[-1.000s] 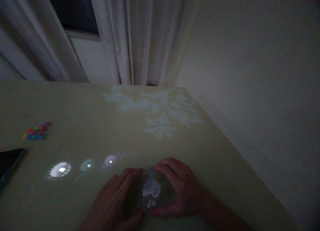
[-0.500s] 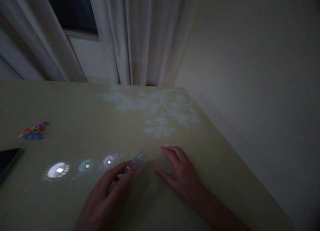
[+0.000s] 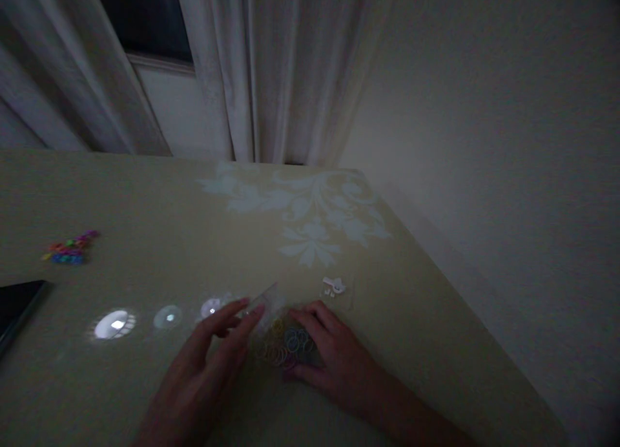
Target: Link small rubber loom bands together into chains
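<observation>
Between thumb and fingers, my left hand (image 3: 208,350) pinches a thin clear plastic piece (image 3: 266,296) that stands tilted. Beside it lies a bunch of small coloured rings (image 3: 285,347), yellow, blue, orange and pink, seemingly inside clear plastic; whether it is a case or a bag I cannot tell. My right hand (image 3: 334,353) curves around the right side of this bunch, its fingers at the far side and its thumb at the near side. Just beyond the right hand rests a small white item (image 3: 334,285), apparently in a clear bag.
A pile of small colourful pieces (image 3: 72,248) lies on the table at the left. A dark flat device (image 3: 19,308) is at the left edge. Lamp reflections shine on the patterned table (image 3: 194,240). A wall (image 3: 484,176) borders the right; curtains (image 3: 271,72) hang behind.
The coloured rings now show between my hands, where bare table was seen. My right hand has moved left and nearer to my left hand, uncovering the small white item.
</observation>
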The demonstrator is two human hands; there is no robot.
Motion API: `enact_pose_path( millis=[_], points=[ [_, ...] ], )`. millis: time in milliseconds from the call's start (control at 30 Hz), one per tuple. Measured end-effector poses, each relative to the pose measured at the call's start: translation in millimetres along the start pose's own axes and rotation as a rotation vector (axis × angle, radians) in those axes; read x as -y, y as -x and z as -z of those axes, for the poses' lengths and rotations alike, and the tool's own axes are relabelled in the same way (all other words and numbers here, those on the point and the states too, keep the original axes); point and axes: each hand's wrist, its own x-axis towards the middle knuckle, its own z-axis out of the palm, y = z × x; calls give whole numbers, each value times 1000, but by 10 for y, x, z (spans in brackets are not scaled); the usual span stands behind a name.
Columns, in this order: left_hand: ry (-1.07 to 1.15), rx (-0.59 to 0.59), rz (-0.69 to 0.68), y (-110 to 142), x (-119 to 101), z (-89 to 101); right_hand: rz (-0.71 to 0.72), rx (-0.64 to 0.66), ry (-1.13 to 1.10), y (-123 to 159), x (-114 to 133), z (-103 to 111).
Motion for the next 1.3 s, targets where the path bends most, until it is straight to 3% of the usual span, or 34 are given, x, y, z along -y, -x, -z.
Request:
enact_pose_path(
  millis=[100, 233, 367, 500, 533, 633, 733, 800, 900, 1033, 1300],
  points=[
    [83, -43, 76, -139, 139, 51, 19, 1, -14, -7, -7, -12],
    [116, -14, 180, -277, 380, 158, 70, 16, -25, -19, -17, -56],
    [11, 12, 155, -301, 517, 220, 88, -13, 23, -40, -4, -136],
    [-122, -49, -25, -243, 335, 205, 170, -3, 64, -51, -3, -134],
    [-100, -36, -73, -209, 248, 179, 186, 15, 52, -47, -9, -103],
    [4, 205, -244, -68, 16, 37, 169, 47, -14, -26, -39, 40],
    [-118, 140, -277, 54, -69, -161, 66, 13, -29, -15, -65, 168],
    [-102, 110, -264, 83, -62, -264, 15, 7, -19, -23, -60, 196],
    [17, 161, -173, 47, -60, -324, -3, 13, -22, -48, -13, 151],
    [139, 264, -48, -53, -131, -310, 34, -12, -28, -84, 59, 50],
    [247, 246, 21, -124, -129, -209, 147, -59, -89, -123, -11, 25]
  ],
)
